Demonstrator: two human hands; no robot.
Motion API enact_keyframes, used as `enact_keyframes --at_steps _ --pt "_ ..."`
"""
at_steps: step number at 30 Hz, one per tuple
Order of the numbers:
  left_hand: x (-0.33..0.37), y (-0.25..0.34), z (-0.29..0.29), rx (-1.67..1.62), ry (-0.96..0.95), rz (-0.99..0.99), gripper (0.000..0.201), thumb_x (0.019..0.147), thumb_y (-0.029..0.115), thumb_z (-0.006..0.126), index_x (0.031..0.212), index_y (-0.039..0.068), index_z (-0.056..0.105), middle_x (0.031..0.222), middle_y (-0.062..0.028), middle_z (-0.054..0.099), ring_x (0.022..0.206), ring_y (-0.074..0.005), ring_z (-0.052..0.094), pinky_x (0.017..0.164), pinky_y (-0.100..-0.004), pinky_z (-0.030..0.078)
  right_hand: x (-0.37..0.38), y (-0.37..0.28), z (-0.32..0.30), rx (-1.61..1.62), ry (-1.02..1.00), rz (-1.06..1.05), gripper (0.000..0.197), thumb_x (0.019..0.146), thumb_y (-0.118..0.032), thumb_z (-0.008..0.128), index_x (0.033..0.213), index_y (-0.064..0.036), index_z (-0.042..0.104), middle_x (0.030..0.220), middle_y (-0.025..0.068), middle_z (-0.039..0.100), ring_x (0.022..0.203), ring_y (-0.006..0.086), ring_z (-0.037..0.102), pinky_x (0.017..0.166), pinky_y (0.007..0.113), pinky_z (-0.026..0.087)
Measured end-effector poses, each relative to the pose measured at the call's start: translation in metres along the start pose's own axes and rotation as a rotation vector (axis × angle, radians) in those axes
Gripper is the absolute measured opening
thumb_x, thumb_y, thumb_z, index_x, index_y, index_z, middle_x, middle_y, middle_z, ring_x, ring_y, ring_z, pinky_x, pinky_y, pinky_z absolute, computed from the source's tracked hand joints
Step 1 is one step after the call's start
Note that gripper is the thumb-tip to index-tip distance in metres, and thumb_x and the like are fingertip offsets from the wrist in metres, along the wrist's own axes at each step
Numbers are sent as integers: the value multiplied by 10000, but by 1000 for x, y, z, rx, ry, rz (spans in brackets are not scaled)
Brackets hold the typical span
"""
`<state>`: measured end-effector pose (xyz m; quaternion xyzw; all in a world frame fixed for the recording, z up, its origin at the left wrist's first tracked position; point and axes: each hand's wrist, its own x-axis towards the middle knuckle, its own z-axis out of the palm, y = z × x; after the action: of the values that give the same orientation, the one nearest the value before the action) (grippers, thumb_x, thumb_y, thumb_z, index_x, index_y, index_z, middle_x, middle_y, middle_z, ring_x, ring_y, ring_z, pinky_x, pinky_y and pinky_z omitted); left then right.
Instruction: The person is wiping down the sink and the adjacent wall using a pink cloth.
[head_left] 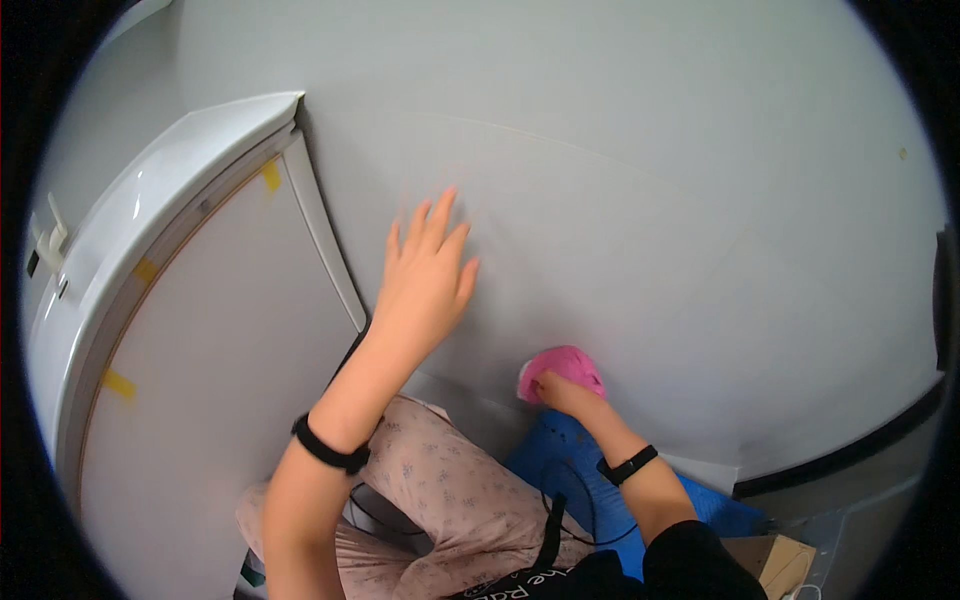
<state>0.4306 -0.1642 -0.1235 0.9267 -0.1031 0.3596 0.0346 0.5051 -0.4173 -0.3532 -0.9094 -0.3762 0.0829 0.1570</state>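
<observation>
Head view: 2 hands on a pale wall
Left hand fingers spread flat on it; right hand fingers closed on pink cloth, low down.

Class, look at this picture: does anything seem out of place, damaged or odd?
Slightly odd: short strips of yellow tape sit along the edge of the white panel on the left. Otherwise nothing stands out; the left hand lies flat on the grey wall, and the right hand presses a pink cloth there.
</observation>
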Motion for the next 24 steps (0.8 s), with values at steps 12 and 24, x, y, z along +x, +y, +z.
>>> enact_keyframes --at_steps 12,24 --pt "-122 22 -40 -1709 -118 -816 565 1011 451 354 1285 -20 506 1236 -117 583 1110 -175 556 949 -299 433 -2 -157 -129 2048 -322 -49 375 912 -151 530 1249 14 510 1182 151 610 1072 265 602 964 405 477" --pt "-148 5 -51 -1505 391 -1055 175 938 199 572 902 29 597 805 15 585 737 -44 502 683 -207 402 0 -160 -114 2376 -280 -134 430 996 -276 346 1272 13 503 1269 163 566 1194 302 520 1052 442 376"
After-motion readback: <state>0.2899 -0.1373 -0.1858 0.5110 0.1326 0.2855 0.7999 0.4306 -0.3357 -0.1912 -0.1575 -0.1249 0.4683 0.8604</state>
